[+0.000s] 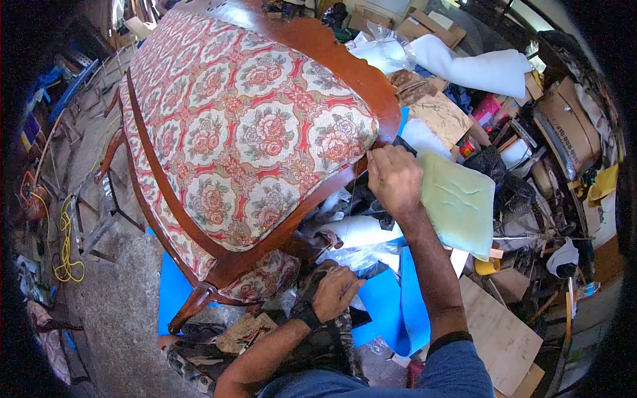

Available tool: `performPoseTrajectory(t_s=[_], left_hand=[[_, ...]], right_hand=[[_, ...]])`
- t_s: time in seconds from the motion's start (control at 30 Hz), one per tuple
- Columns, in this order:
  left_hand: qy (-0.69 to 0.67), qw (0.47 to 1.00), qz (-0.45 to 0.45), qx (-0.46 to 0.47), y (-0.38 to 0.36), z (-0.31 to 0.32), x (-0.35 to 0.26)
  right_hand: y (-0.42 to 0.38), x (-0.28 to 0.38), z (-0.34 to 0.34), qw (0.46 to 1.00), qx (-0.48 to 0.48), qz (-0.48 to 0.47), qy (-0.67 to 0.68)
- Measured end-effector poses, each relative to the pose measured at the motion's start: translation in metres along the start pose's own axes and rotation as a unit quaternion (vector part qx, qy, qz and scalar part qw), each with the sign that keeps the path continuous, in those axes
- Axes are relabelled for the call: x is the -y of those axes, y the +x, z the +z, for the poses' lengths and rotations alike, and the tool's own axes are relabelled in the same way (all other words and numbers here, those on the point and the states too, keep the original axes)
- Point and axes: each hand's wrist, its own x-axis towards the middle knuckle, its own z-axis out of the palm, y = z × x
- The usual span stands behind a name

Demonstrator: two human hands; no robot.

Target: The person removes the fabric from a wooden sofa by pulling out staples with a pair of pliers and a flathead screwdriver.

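Note:
A large upholstered furniture piece, covered in red and cream floral fabric, lies tilted before me with a varnished wooden frame along its edge. My right hand is closed in a pinch at the fabric's right corner, against the wood. What sits between its fingertips is too small to name. A fine thread appears to hang just left of that hand. Lower down, my left hand, with a dark band at the wrist, has its fingers curled together below the frame. Anything it holds is hidden.
A pale yellow foam cushion lies right of my right hand. Blue sheet material is beside my left hand. Cardboard boxes, a white foam roll and boards clutter the right. A yellow cord lies on the left floor.

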Motion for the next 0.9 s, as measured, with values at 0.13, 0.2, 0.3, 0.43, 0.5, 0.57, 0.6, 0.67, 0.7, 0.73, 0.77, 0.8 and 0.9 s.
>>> performPoseTrajectory(t_s=[0.13, 0.2, 0.3, 0.43, 0.5, 0.57, 0.6, 0.67, 0.7, 0.73, 0.77, 0.8, 0.9], left_hand=[[-0.001, 1.000, -0.009, 0.002, -0.001, -0.001, 0.000], [-0.006, 1.000, -0.006, 0.002, 0.000, -0.002, 0.000], [-0.017, 1.000, -0.002, 0.001, 0.001, -0.003, 0.000], [-0.008, 1.000, 0.003, -0.002, 0.002, -0.002, 0.000], [-0.002, 1.000, 0.005, 0.002, 0.002, -0.002, -0.001], [0.007, 1.000, 0.002, 0.013, 0.002, -0.004, -0.003], [0.006, 1.000, 0.003, 0.013, 0.002, -0.003, -0.004], [0.007, 1.000, 0.006, 0.012, 0.003, -0.001, -0.005], [0.007, 1.000, 0.001, 0.014, 0.002, -0.001, -0.005], [0.007, 1.000, -0.004, 0.014, 0.001, -0.001, -0.005], [0.009, 1.000, -0.008, 0.014, 0.000, -0.002, -0.005], [0.009, 1.000, -0.012, 0.012, 0.000, -0.003, -0.003], [0.008, 1.000, -0.020, 0.013, -0.003, -0.005, 0.000]], right_hand=[[-0.001, -0.001, 0.007, 0.998, -0.020, 0.037, 0.038], [-0.002, -0.001, 0.009, 0.994, -0.033, 0.076, 0.071], [-0.004, -0.002, 0.011, 0.978, -0.014, 0.164, 0.127], [-0.005, -0.003, 0.013, 0.957, 0.001, 0.218, 0.193], [-0.004, 0.000, 0.013, 0.942, 0.018, 0.258, 0.214], [-0.009, 0.005, 0.026, 0.930, 0.012, 0.270, 0.250], [-0.010, 0.007, 0.030, 0.923, 0.008, 0.277, 0.268], [-0.012, 0.007, 0.027, 0.933, 0.016, 0.268, 0.241], [-0.011, 0.009, 0.025, 0.937, 0.020, 0.264, 0.229], [-0.010, 0.010, 0.020, 0.947, 0.004, 0.242, 0.213], [-0.008, 0.012, 0.012, 0.955, -0.011, 0.220, 0.197], [-0.006, 0.013, 0.008, 0.963, -0.026, 0.196, 0.182], [-0.003, 0.009, 0.006, 0.977, -0.049, 0.151, 0.143]])
